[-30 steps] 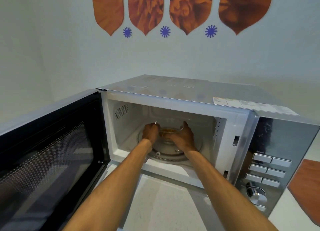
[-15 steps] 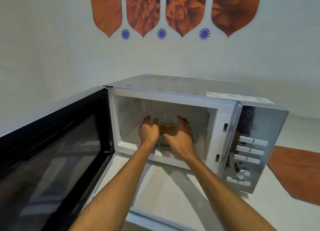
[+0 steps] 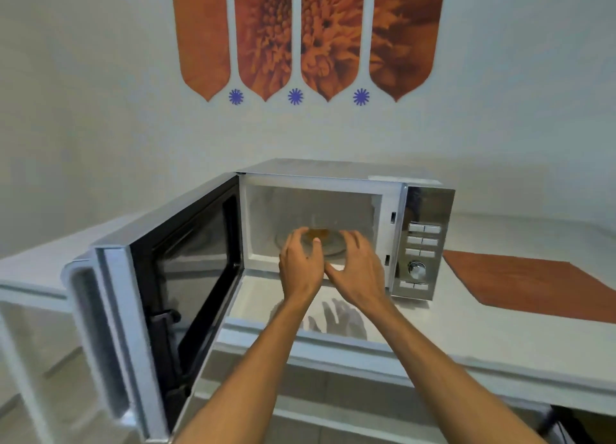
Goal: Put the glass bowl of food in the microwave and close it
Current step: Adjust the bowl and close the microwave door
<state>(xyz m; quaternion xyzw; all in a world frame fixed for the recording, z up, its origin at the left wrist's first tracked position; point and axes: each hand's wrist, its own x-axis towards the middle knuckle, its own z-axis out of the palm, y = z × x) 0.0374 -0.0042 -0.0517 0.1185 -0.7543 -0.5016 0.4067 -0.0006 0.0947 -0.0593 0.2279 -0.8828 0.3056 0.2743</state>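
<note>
Glass bowl [image 3: 319, 235] on turntable inside microwave [image 3: 333, 183]; door [image 3: 173, 277] open; left hand [image 3: 300, 267] and right hand [image 3: 358, 270] at the opening, fingers spread, empty.

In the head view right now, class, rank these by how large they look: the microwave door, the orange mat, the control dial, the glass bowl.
1. Microwave door, though nearness to the camera enlarges it.
2. Orange mat.
3. Glass bowl, partly hidden behind the hands.
4. Control dial.

White counter [image 3: 500, 337], orange mat [image 3: 533, 283] on it, orange flower panels [image 3: 300, 34] on wall, blue star stickers [image 3: 295, 96]
</note>
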